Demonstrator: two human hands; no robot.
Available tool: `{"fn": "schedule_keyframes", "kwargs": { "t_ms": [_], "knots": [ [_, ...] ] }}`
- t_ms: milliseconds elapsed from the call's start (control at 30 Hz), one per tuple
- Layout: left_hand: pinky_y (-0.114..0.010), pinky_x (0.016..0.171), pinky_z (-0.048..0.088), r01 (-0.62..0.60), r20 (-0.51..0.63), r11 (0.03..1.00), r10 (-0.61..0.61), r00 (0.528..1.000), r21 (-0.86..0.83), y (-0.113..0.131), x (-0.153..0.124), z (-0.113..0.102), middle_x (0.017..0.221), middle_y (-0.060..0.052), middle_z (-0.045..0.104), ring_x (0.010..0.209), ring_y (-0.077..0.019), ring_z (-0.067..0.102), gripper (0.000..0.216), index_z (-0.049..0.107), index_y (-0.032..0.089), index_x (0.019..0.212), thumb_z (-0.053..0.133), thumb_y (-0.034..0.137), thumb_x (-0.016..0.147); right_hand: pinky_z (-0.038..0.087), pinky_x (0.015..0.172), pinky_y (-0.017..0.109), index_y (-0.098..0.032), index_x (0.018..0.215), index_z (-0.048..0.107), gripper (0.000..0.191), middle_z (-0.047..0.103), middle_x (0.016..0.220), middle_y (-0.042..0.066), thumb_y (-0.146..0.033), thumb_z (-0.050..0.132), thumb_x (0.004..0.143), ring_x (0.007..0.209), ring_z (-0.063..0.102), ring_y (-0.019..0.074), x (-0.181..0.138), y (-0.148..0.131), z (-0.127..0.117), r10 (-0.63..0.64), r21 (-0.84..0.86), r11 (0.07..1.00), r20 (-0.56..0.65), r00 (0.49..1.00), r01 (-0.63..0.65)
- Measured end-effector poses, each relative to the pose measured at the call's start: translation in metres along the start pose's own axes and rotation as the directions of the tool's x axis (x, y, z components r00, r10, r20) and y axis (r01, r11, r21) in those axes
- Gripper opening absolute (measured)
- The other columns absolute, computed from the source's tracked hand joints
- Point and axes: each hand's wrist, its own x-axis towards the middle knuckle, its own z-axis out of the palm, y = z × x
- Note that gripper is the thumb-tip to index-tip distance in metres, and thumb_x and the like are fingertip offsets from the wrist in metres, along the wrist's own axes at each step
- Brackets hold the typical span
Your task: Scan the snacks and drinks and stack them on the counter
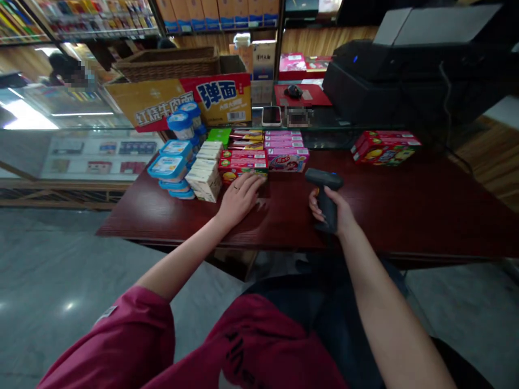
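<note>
Left of centre on the dark red wooden bench (284, 221), blue-lidded plastic tubs (168, 167) stand stacked, probably to save room. Further right, my left hand (240, 199), fingers slightly spread, lies against red cardboard boxes (243, 155), long axis crosswise, perhaps steadying them. Right of centre, my right hand (340, 208) grips a dark grey plastic scanner (323, 177) by its handle, likely for trigger reach; its long head points left.
</note>
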Motion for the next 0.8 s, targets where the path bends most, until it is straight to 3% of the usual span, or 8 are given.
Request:
{"fn": "schedule_keyframes", "kwargs": {
  "t_ms": [100,200,367,467,600,667,800],
  "knots": [
    [-0.051,0.131,0.025,0.143,-0.073,0.989,-0.14,0.987,0.042,-0.017,-0.011,-0.014,0.165,-0.013,0.042,0.159,-0.0282,0.028,0.063,0.039,0.015,0.157,0.047,0.015,0.095,0.029,0.031,0.017,-0.018,0.085,0.064,0.035,0.052,0.069,-0.001,-0.048,0.079,0.076,0.047,0.04,0.008,0.005,0.015,0.025,0.006,0.0,1.0,0.02,1.0,-0.006],
    [-0.052,0.133,0.018,0.266,-0.127,0.964,-0.262,0.957,0.016,-0.019,-0.008,-0.009,0.17,-0.016,0.03,0.162,-0.0293,0.017,0.073,0.031,0.01,0.161,0.048,0.014,0.09,0.029,0.032,0.017,-0.019,0.085,0.063,0.035,0.052,0.069,-0.001,-0.05,0.079,0.077,0.047,0.039,0.008,0.004,0.023,0.038,0.009,-0.014,1.0,0.005,1.0,-0.009],
    [-0.055,0.13,0.02,0.341,-0.141,0.94,-0.333,0.932,0.033,-0.009,-0.006,-0.002,0.16,-0.018,0.046,0.155,-0.0328,0.035,0.066,0.038,0.013,0.159,0.043,0.012,0.093,0.028,0.031,0.018,-0.021,0.083,0.06,0.034,0.05,0.069,-0.001,-0.053,0.073,0.081,0.048,0.038,0.0088,-0.003,0.024,0.04,-0.057,-0.049,0.997,-0.059,0.997,0.054],
    [-0.055,0.127,0.027,0.321,-0.124,0.941,-0.308,0.943,0.107,-0.008,-0.013,-0.008,0.154,-0.017,0.053,0.15,-0.0339,0.042,0.06,0.043,0.02,0.157,0.045,0.018,0.097,0.029,0.031,0.017,-0.022,0.081,0.059,0.037,0.048,0.068,-0.002,-0.055,0.075,0.079,0.047,0.038,0.0082,-0.007,0.023,0.04,-0.093,-0.066,0.994,-0.071,0.993,0.088],
    [-0.057,0.125,0.029,0.294,-0.173,0.942,-0.266,0.948,0.164,-0.013,-0.018,-0.014,0.156,-0.016,0.052,0.15,-0.0361,0.041,0.054,0.051,0.023,0.15,0.055,0.025,0.096,0.029,0.031,0.016,-0.021,0.083,0.059,0.042,0.049,0.069,-0.002,-0.059,0.076,0.078,0.046,0.039,0.0077,-0.016,0.026,0.041,-0.077,-0.083,0.994,-0.023,0.997,0.075],
    [-0.056,0.125,0.029,0.239,-0.175,0.956,-0.209,0.962,0.169,-0.014,-0.016,-0.012,0.154,-0.015,0.054,0.15,-0.0349,0.042,0.047,0.056,0.023,0.143,0.057,0.027,0.096,0.029,0.031,0.016,-0.021,0.084,0.06,0.043,0.051,0.069,-0.002,-0.059,0.077,0.077,0.046,0.04,0.008,-0.021,0.027,0.041,-0.059,-0.088,0.994,0.006,0.998,0.059],
    [-0.051,0.123,0.035,0.077,-0.07,0.985,-0.067,0.995,0.152,-0.008,-0.011,-0.008,0.139,-0.013,0.067,0.132,-0.0291,0.06,0.038,0.06,0.022,0.137,0.05,0.028,0.101,0.029,0.03,0.017,-0.02,0.084,0.061,0.044,0.053,0.068,-0.001,-0.059,0.08,0.073,0.046,0.04,0.0083,-0.028,0.029,0.04,-0.019,-0.092,0.995,0.057,0.998,0.024]
  ]
}}
